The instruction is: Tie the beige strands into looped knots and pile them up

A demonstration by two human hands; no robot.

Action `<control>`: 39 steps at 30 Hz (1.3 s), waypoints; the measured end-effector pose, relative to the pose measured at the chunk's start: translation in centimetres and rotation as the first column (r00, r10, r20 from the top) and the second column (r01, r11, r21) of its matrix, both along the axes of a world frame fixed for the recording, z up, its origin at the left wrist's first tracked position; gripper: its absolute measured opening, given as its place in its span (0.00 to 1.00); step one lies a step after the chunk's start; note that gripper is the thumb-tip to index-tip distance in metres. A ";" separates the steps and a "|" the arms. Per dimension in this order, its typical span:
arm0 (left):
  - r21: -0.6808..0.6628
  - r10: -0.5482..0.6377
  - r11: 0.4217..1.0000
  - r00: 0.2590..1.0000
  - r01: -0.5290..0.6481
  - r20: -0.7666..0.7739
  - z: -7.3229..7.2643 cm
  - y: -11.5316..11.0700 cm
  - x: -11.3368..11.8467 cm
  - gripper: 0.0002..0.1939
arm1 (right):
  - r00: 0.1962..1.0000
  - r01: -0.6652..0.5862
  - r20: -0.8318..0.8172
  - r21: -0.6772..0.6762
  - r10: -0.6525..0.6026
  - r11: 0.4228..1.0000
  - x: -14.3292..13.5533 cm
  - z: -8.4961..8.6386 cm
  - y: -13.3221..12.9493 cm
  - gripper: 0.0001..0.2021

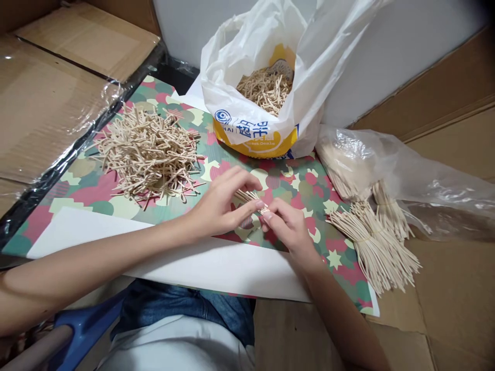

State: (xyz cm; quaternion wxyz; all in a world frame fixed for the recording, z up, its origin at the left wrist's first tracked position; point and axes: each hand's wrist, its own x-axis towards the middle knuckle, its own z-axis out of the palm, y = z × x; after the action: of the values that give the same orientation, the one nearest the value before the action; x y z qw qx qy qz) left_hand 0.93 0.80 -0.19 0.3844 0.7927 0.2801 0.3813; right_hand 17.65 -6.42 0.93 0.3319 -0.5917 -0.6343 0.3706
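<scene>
Between my two hands is a small bunch of thin beige strands [247, 196], stiff like cord or reed; I cannot tell which. My left hand [222, 201] closes on it with thumb and fingers. From the other side my right hand [288, 224] pinches the bunch's near end, thumb on top. The fingers hide part of the strands. To the left lies a loose heap of bent, looped strands [149, 149]. On the right rest tied bundles of straight strands [373, 247].
A white plastic bag [220, 77] stands at the back with more bent strands [268, 90] inside. Beside the bundles lies a clear plastic bag [359, 152]. The patterned sheet [232, 154] covers the work surface. Cardboard boxes [50, 108] flank it, and a blue chair part [87, 327] sits below.
</scene>
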 end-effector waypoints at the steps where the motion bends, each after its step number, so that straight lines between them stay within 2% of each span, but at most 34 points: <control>1: 0.121 0.007 0.993 1.000 -0.004 -0.020 0.1 -0.1 -0.1 0.08 | 1.000 0.002 -0.026 -0.017 -0.002 1.000 0.0 0.0 0.0 0.10; 2: 0.206 -0.009 0.978 0.999 0.017 -0.039 0.3 -0.1 -0.3 0.06 | 0.999 -0.004 -0.049 -0.026 0.003 1.000 0.0 0.0 0.0 0.10; 4: 0.282 -0.060 0.956 0.995 0.079 -0.076 0.6 -0.2 -0.4 0.07 | 0.996 -0.027 -0.080 -0.025 0.025 0.999 0.0 -0.1 0.0 0.09; 10: 0.204 -0.155 0.961 0.976 0.185 -0.153 1.4 -0.1 -0.6 0.09 | 0.989 -0.018 -0.149 -0.068 0.007 0.998 0.0 -0.2 0.0 0.09; 15: 0.345 -0.136 0.914 0.961 0.215 -0.239 1.4 0.2 -0.8 0.09 | 0.992 -0.100 -0.090 -0.074 0.094 0.992 0.0 -0.3 0.1 0.09; 17: 0.363 -0.129 0.908 0.962 0.212 -0.240 1.5 0.2 -0.8 0.08 | 0.990 -0.135 -0.049 -0.054 0.133 0.989 0.0 -0.4 0.2 0.08; 20: 0.263 -0.135 0.947 0.970 0.186 -0.200 1.7 0.0 -0.8 0.06 | 0.985 -0.169 0.017 0.000 0.169 0.986 0.0 -0.3 0.2 0.09; 23: 0.049 -0.146 0.987 0.981 0.153 -0.131 1.6 0.0 -0.6 0.04 | 0.982 -0.180 0.070 0.050 0.176 0.982 -0.1 -0.1 0.1 0.09; 26: -0.150 -0.160 0.977 0.986 0.150 -0.056 1.4 0.1 -0.4 0.05 | 0.979 -0.185 0.108 0.095 0.174 0.978 -0.2 0.1 0.1 0.10; 28: -0.235 -0.160 0.961 0.987 0.148 -0.032 1.2 0.3 -0.3 0.05 | 0.978 -0.184 0.121 0.103 0.171 0.978 -0.2 0.0 0.1 0.11; 35: -0.293 -0.189 0.942 0.980 0.164 -0.058 1.0 0.7 -0.3 0.05 | 0.978 -0.194 0.088 0.062 0.189 0.979 0.3 -0.1 0.0 0.11; 39: -0.232 -0.238 0.949 0.968 0.215 -0.075 0.9 0.8 -0.5 0.04 | 0.975 -0.205 0.087 0.016 0.203 0.979 0.7 -0.1 -0.1 0.11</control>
State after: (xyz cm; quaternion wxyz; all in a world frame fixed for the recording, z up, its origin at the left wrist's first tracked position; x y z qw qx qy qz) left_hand 0.44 1.62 0.71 0.4969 0.7903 0.2471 0.2598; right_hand 18.32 -6.48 0.79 0.2720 -0.5348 -0.7097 0.3693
